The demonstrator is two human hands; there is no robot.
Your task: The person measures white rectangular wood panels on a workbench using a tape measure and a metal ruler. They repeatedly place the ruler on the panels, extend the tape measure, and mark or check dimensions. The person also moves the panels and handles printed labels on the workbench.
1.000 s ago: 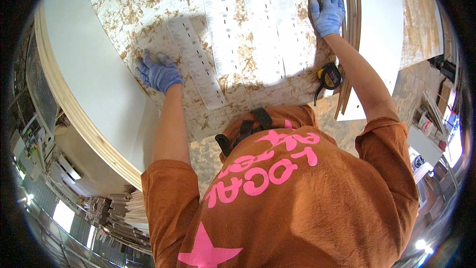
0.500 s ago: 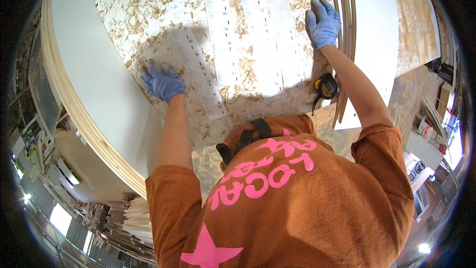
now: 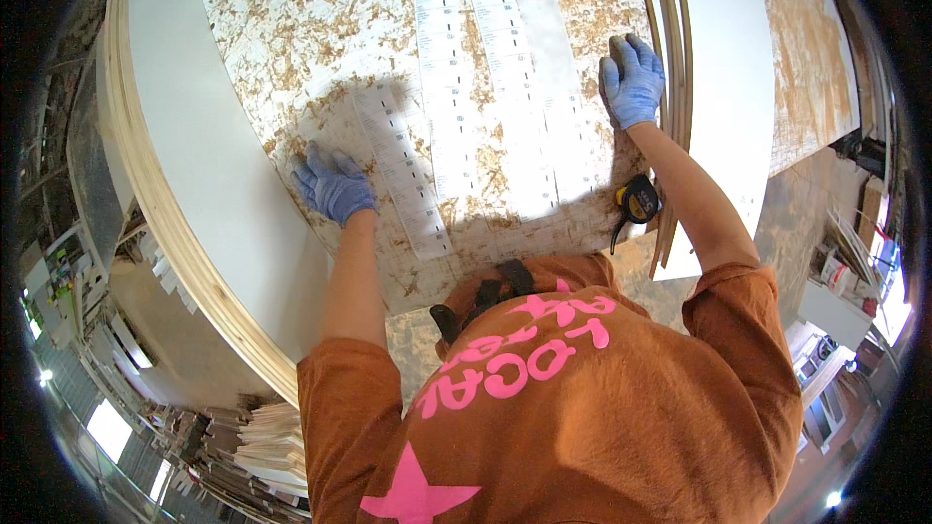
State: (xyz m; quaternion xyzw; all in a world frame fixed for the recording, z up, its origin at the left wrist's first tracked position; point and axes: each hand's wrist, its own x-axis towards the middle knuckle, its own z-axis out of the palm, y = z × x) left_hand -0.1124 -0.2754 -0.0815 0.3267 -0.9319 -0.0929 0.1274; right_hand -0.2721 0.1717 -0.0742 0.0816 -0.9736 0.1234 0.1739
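Observation:
In a blue glove, my left hand (image 3: 335, 184) lies on the worn white-and-brown work surface (image 3: 301, 19), fingers apart, beside the leftmost label strip (image 3: 403, 175). My right hand (image 3: 633, 83), gloved alike, rests spread near the surface's right side, next to thin wooden strips (image 3: 678, 58). Neither hand holds anything. Between them several printed label strips, such as this one (image 3: 442, 87), run lengthwise toward me. Below my right hand a black and yellow tape measure (image 3: 638, 200) sits close to the near edge, its strap hanging down.
A stack of white panels (image 3: 214, 136) with light wood edges stands on the left. Another white panel (image 3: 730, 68) lies beyond the wooden strips on the right. Stacked boards (image 3: 272, 442) are at lower left; a white bucket (image 3: 835, 272) is far right.
The surface, labels and both hands appear lower in the picture as the view shifts. Both hands keep nearly the same places on the surface, and nothing has been picked up.

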